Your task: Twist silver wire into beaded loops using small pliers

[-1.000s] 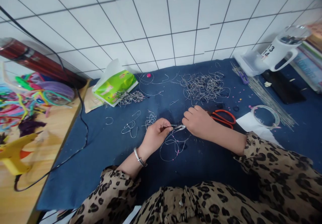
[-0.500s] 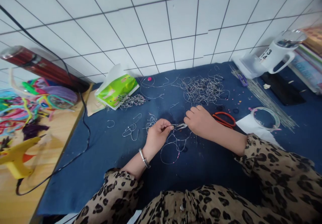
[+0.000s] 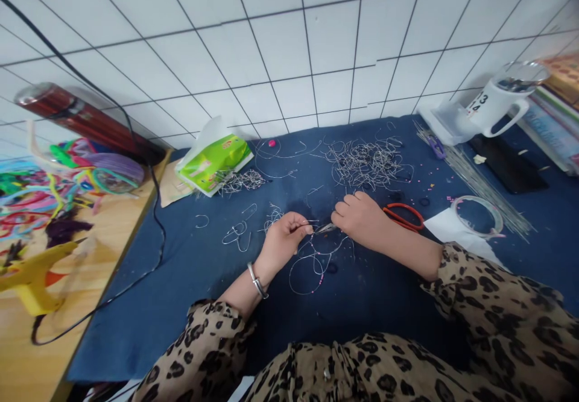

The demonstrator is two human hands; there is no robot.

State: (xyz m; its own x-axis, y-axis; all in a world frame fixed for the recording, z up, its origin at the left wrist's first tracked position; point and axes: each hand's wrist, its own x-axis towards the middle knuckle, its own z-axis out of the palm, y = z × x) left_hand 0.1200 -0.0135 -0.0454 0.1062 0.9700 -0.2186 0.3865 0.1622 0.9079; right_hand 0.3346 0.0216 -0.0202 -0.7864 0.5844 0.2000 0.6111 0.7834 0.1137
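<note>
My left hand [image 3: 284, 236] is closed in a pinch on a thin wire [image 3: 313, 222] at the fingertips. Closed around a small pair of pliers, my right hand [image 3: 359, 218] has the metal jaws [image 3: 324, 229] pointing left, close to my left fingertips. The pliers' grip is hidden in the fist. Behind the right wrist show orange-red looped handles [image 3: 404, 216]; whether they belong to this tool I cannot tell. Below the hands lie wire loops strung with small pink beads [image 3: 321, 279]. A tangle of bent wire pieces [image 3: 368, 162] lies beyond the right hand.
Left of the hands are loose bent wires [image 3: 237, 233] and a green tissue pack [image 3: 217, 164]. A yellow glue gun [image 3: 34, 275] with a black cord lies on the wooden surface. At right are straight wires [image 3: 488, 179], a clear ring coil [image 3: 477, 215], a phone [image 3: 509, 164] and a white mug [image 3: 502, 103].
The plier jaws, spread a little before, are now closer together and turned slightly. Both hands stay nearly in place, and the view has shifted a little.
</note>
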